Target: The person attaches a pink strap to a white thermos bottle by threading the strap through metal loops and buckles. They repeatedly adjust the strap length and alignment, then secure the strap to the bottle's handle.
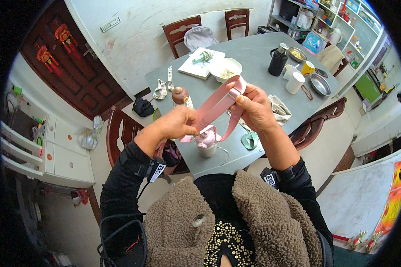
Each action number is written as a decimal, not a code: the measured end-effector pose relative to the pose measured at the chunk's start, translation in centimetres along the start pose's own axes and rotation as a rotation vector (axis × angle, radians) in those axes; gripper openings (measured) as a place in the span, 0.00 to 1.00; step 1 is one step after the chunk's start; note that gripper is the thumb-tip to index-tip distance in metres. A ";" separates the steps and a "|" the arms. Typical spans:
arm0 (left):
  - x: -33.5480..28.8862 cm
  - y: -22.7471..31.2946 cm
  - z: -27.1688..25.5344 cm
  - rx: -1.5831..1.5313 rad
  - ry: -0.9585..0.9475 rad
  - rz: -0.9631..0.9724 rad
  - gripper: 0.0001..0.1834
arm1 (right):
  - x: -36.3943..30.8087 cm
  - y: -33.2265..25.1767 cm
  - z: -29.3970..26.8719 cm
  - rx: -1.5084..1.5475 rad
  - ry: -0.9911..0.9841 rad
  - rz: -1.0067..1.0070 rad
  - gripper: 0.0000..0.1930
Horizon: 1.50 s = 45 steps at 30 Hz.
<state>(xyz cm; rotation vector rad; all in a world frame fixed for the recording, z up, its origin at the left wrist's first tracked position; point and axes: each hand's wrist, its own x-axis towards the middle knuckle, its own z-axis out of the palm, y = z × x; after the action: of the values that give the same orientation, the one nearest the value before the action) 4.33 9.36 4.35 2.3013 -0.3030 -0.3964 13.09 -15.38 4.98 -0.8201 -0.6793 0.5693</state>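
Between my hands a wide pink strap [213, 106] is stretched in a loop. My left hand [176, 122] pinches its lower end, just above a bottle with a pink lid [206, 138] and pale body that stands upright at the table's near edge. Higher up, my right hand [254, 106] grips the other end, thumb near a pink slider [234, 93]. One part of the strap hangs down to the bottle's lid. Behind my left hand is a brown-topped bottle [180, 95], and a green strap [249, 140] lies below my right hand.
On the grey table [254, 53] are a white bowl [226, 69], a white board [195, 66], a black flask [278, 60], a white cup [295, 83], a yellow cup [308, 68] and metal dishes [320, 84]. Wooden chairs [318, 122] surround it. A crumpled cloth [278, 110] lies at right.
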 end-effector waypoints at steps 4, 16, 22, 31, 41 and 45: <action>-0.1 -0.4 0.6 0.069 -0.018 0.036 0.10 | 0.2 -0.5 0.0 -0.085 0.001 -0.041 0.20; -1.2 0.0 -0.9 -0.201 -0.069 0.105 0.12 | 0.3 -1.8 0.4 -0.006 -0.072 -0.054 0.20; -1.4 3.2 -4.3 -0.687 0.172 0.175 0.11 | 0.4 -2.6 1.8 -0.080 -0.304 0.102 0.25; -0.8 10.0 -6.3 -0.397 0.288 0.439 0.21 | 1.0 -3.6 3.9 -0.306 -0.340 0.205 0.16; 0.9 9.2 -5.3 -0.473 0.787 0.478 0.06 | 1.0 -1.7 2.5 -0.217 -0.351 0.270 0.10; 1.3 8.3 -5.3 -0.508 0.747 0.586 0.07 | 1.2 -0.6 1.4 -0.291 -0.344 0.290 0.12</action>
<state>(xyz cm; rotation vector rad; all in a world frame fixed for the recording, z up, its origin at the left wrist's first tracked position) 6.69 6.74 13.62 1.6107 -0.4115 0.6081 12.97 -14.27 6.54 -1.1161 -0.9806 0.9005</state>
